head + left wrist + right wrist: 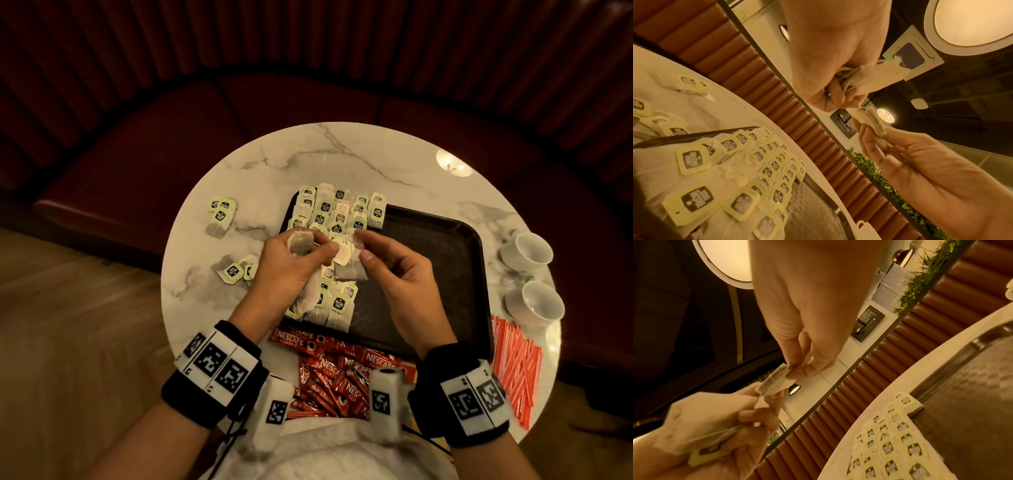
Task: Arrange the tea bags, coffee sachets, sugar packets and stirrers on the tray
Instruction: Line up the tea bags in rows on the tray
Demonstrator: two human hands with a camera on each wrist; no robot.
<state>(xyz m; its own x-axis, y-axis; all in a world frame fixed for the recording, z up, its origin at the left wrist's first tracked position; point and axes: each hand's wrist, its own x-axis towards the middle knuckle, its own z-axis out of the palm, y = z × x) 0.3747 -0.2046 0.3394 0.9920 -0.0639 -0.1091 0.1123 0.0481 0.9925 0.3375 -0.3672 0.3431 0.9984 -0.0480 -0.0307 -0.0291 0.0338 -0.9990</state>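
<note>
Two hands meet above the near-left part of the dark tray (pixel 445 240), working on tea bags. The left hand (pixel 291 263) has its fingers curled round a small bundle of tea bags (pixel 301 245), and more of that bundle hangs below its palm. The right hand (pixel 394 274) pinches a single tea bag (pixel 346 255) by its top edge between thumb and forefinger, while the left thumb touches the same bag's other side, so it looks to be passing from the bundle to the right hand.

Rows of tea bags (pixel 339 212) already cover the tray's left side; its right side is bare. Loose tea bags (pixel 221 217) lie on the marble table (pixel 342 154) left of the tray. Coffee sachets (pixel 342 370) are heaped just in front of the tray, and stirrers (pixel 513 363) lie to its right near two white cups (pixel 527 253).

The bags are likely very light, soft and limp, with thin paper that could tear and strings and tags that may tangle. Taking one by the folded top or the stiffer tag seems safest, with a gentle pinch only.
</note>
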